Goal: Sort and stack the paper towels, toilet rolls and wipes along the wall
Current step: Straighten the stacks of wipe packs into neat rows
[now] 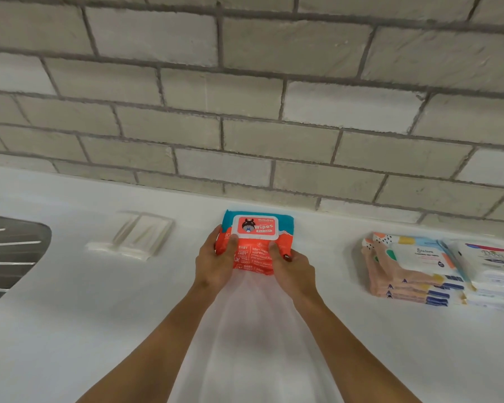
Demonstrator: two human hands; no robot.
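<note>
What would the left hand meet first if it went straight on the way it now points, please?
The left hand grips the orange wipes pack; beyond that, only bare white counter shows before the grey block wall, so likely the wall, though depth is unclear.

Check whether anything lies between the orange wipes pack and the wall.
Nothing visible does. The left hand and right hand grip the orange wipes pack; only bare counter lies between its far edge and the wall.

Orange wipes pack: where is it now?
Head view, centre: the orange wipes pack is on the white counter by the wall, held by left hand and right hand, between a clear packet and stacked wipes.
</note>
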